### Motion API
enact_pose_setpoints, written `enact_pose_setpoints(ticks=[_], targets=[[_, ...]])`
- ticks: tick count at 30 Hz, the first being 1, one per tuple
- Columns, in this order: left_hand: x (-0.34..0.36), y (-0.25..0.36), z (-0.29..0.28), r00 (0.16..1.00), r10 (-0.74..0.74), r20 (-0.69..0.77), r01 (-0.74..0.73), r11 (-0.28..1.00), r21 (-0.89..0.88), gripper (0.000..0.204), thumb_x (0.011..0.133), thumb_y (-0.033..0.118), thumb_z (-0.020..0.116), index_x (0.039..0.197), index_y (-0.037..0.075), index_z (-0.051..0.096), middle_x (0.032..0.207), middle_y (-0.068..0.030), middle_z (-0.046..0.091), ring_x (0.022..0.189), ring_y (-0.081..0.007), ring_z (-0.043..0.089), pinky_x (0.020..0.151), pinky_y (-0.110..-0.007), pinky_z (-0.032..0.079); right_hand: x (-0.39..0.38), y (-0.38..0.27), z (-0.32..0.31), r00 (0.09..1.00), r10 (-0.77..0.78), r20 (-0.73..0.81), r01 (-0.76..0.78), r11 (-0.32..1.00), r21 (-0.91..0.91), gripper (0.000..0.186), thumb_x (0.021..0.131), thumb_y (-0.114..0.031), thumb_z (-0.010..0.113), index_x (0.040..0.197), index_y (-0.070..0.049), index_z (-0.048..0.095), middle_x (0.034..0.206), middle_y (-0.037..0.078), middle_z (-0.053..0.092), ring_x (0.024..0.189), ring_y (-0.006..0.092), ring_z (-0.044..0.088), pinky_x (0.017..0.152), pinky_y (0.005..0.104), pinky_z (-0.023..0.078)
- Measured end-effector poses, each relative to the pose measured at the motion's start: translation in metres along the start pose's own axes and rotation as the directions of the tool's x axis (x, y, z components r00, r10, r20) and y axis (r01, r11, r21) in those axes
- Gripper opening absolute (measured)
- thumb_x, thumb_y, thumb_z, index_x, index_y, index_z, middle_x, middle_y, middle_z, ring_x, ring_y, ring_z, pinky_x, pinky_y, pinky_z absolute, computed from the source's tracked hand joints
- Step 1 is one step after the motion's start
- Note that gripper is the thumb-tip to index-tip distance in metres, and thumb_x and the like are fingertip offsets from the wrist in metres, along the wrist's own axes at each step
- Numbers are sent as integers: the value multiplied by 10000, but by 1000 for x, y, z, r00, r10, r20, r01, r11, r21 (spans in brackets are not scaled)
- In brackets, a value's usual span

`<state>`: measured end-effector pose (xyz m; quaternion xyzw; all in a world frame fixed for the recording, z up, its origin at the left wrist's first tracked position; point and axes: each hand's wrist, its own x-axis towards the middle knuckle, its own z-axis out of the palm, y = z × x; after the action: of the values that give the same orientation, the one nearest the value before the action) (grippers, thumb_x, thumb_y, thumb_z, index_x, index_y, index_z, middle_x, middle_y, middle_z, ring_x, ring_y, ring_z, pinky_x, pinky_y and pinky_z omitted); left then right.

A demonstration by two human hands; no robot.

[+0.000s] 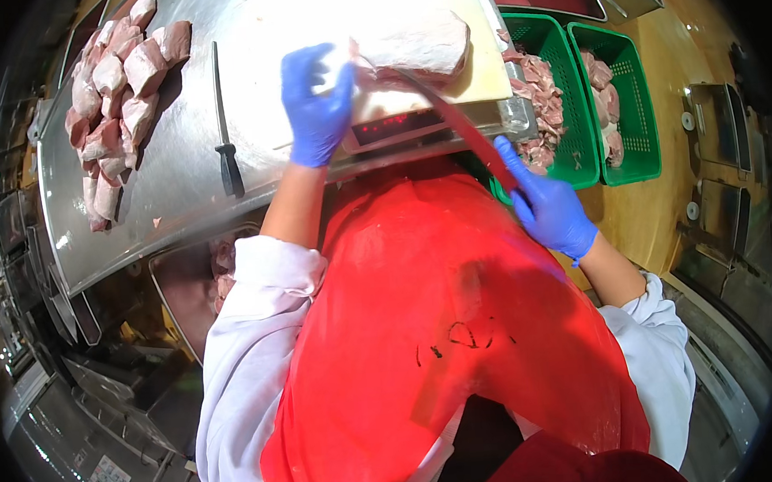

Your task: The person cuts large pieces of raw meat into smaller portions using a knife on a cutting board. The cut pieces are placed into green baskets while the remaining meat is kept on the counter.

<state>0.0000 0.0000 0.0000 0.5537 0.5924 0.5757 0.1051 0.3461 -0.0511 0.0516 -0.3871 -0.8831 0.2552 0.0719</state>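
nearest us is our glossy red apron (441,282), and just beyond it our blue-gloved right hand (545,203) has its fingers wrapped round the grip of a long, narrow-bladed knife (462,129), whose blade slants up and left to a large, pale pink slab of raw meat (414,49). our blue-gloved left hand (315,99) stands at that slab's left end, its fingers curved and wide of the thumb; glare hides whether they touch it. the slab lies on a white cutting board (483,69) on the stainless steel counter (192,169). we judge it heavy, soft and slippery but not fragile, so a broad palm hold on its thick body, clear of the blade, should serve better than a pinch. left of the board lie a thin, black-handled sharpening steel (224,136) and, farther left, a heap of pale pink meat chunks (113,107); to the right stand two green perforated plastic baskets (642,119) holding meat pieces.
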Motion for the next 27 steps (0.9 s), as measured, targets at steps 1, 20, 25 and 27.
enact_pose_setpoints(ticks=[1, 20, 25, 27], targets=[[0, 10, 8, 996, 82, 47, -86, 991, 100, 209, 817, 143, 770, 1000, 82, 689, 1020, -83, 599, 803, -189, 612, 691, -310, 513, 5, -2, -4, 997, 11, -80, -5, 997, 80, 758, 912, -67, 537, 1598, -199, 242, 828, 233, 656, 622, 387, 634, 612, 477, 515], [-19, -29, 15, 971, -240, 2, 235, 956, 178, 189, 775, 111, 750, 791, 13, 589, 668, 0, 580, 621, -56, 509, 567, -249, 458, 139, -70, 0, 992, -43, 116, 75, 956, -283, 702, 907, -76, 500, 1563, -60, 250, 848, 198, 706, 704, 374, 697, 650, 489, 557], [-24, -27, -8, 896, -443, 18, 443, 896, -11, 156, 802, 2, 711, 855, 31, 567, 779, 38, 564, 700, -49, 505, 633, -217, 453, 76, -43, -47, 944, 46, 325, 94, 910, -403, 784, 868, -25, 523, 1588, -147, 237, 811, 172, 679, 648, 358, 677, 588, 487, 544], [-24, -29, -22, 902, -429, 51, 431, 886, -171, 168, 814, -33, 690, 887, 35, 556, 855, 17, 571, 768, -57, 526, 696, -214, 464, 45, -22, -54, 950, 59, 305, 83, 898, -431, 822, 856, -14, 534, 1596, -186, 222, 792, 167, 665, 641, 351, 669, 579, 483, 542]])
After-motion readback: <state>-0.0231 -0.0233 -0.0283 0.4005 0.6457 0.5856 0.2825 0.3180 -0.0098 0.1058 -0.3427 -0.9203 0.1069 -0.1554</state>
